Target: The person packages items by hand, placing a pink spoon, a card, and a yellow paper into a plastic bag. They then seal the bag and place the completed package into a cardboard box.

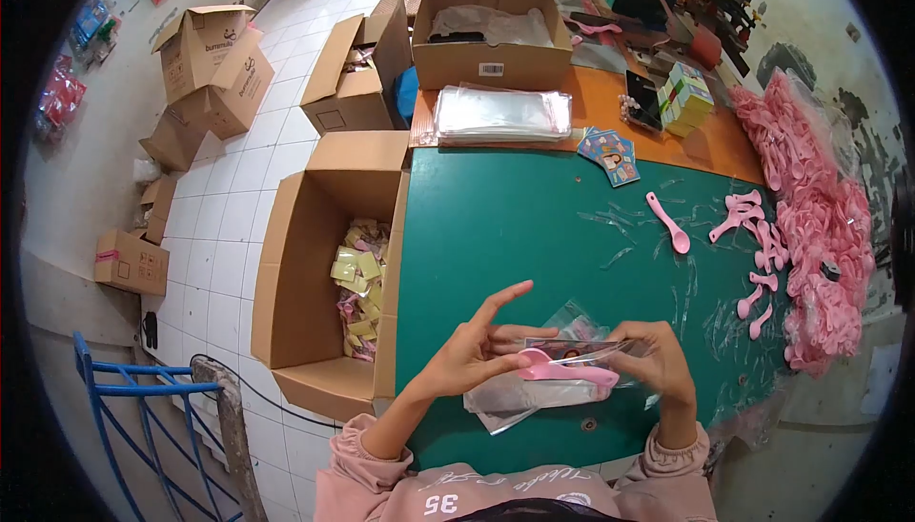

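Observation:
My left hand (472, 350) and my right hand (658, 360) meet low over the green table (515, 226). Together they hold a pink spoon (562, 369) lying across a clear plastic bag (581, 350) that has a printed card inside. The left hand's index finger points up while its other fingers touch the spoon's bowl end. My right hand pinches the bag and the spoon's handle. More clear bags (524, 398) lie under my hands on the table.
A single pink spoon (669, 224) lies mid-table, with a big heap of pink spoons (820, 226) at the right. A stack of clear bags (502, 114), printed cards (610, 155) and a cardboard box (491, 31) sit at the far end. An open carton of packed items (357, 284) stands on the floor to the left.

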Tool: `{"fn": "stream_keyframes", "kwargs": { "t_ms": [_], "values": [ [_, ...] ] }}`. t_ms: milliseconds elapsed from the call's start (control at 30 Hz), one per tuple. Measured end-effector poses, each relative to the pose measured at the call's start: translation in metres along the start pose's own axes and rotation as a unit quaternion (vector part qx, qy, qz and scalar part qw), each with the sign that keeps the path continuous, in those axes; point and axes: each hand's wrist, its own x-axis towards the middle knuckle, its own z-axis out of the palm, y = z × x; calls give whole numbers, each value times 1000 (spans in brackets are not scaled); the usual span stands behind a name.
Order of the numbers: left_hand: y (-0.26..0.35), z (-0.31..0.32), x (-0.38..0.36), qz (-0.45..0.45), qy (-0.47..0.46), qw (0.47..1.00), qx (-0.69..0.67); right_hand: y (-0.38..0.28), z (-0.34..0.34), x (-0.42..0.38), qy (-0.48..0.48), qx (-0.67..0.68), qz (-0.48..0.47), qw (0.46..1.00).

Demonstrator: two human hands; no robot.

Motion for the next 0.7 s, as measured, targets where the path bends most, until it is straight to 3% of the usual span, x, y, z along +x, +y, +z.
{"fn": "stream_keyframes", "kwargs": {
  "t_ms": [100,167,200,267,300,500,700],
  "values": [
    [-2,11,-1,76,119,949,280,7,8,-5,77,-88,-80,990],
    [-8,16,-11,31,162,932,324,-1,25,-8,165,-182,-144,959],
    [-12,19,-17,6,183,921,345,-1,34,-7,153,-205,-170,952],
    [-13,30,-31,-74,149,965,202,1,48,-6,129,-249,-223,934],
    [-14,33,-37,-111,132,977,127,4,49,-7,42,-292,-240,925],
    [-33,35,-61,-150,99,982,66,17,60,-8,-43,-377,-204,902],
    [-19,37,-58,-169,116,974,101,33,86,2,-77,-282,-238,926]
  ]
}}
